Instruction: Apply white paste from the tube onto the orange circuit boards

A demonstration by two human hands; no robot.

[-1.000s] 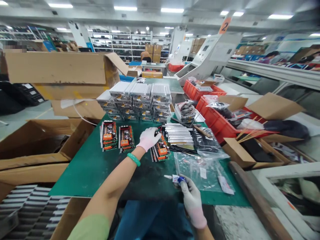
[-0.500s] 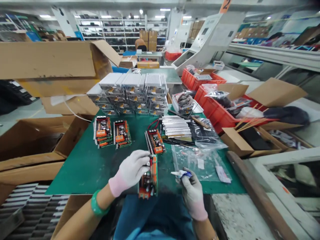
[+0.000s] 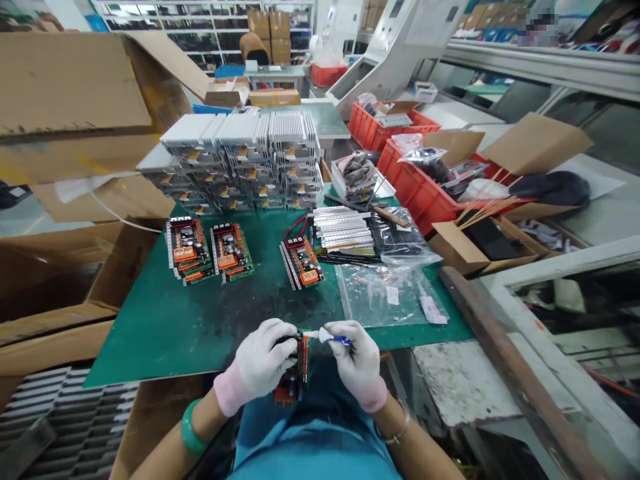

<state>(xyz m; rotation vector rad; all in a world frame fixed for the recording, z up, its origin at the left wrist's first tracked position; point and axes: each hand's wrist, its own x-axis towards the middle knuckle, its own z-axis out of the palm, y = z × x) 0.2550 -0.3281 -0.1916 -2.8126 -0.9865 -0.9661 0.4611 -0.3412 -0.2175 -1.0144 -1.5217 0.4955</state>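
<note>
Beyond the grip, to its left: outer board stack (image 3: 187,248) and inner board stack (image 3: 231,250), apparently parked clear of the working space. Left hand (image 3: 261,359) grasping a circuit board (image 3: 304,365) over the lap, one edge turned rightward, probably to present it. Just right of that grip: nozzled tube (image 3: 326,335), pinched in the right hand (image 3: 359,365), tip pointed at the board, likely for aim; contact, cannot tell.

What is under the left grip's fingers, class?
A circuit board: its right edge and orange lower end show; the part beneath the left grip is covered and cannot be seen.
</note>
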